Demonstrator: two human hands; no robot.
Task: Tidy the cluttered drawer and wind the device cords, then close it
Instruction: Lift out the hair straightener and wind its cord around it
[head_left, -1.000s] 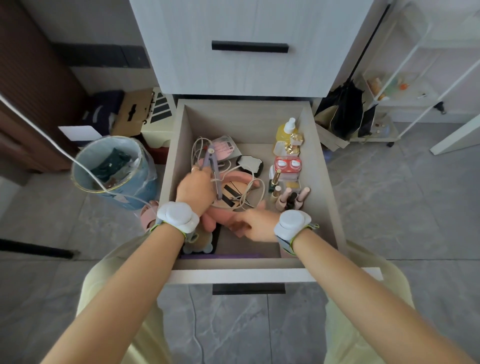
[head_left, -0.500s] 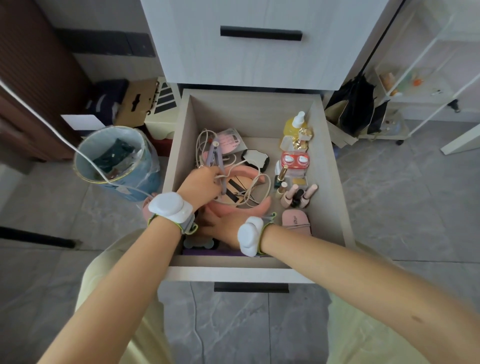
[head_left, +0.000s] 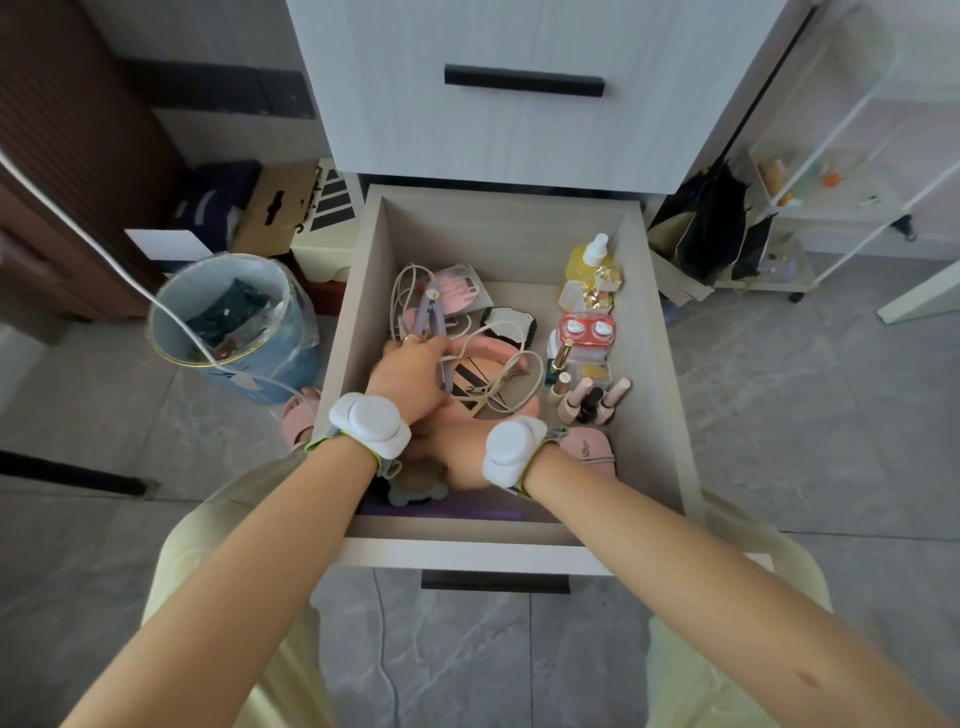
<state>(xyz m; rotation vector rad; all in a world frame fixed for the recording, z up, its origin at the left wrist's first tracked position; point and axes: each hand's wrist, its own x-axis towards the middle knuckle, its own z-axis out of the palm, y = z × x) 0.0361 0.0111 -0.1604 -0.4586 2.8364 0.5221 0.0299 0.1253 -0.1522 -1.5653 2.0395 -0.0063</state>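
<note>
While the drawer (head_left: 354, 332) stood open, the left hand (head_left: 410, 375) kept its grip closed on a purple device (head_left: 432, 318), possibly a strand too, above loose cords (head_left: 496, 388) mid-drawer; the right hand (head_left: 460, 446) lay beneath that wrist, grip undeterminable.

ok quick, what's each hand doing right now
left hand: grips the purple device
right hand: cannot tell, its fingers are hidden under the left hand

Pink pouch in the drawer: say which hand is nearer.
Right. The right hand sits just left of the pink pouch; the left hand is farther left, gripping the purple device.
</note>
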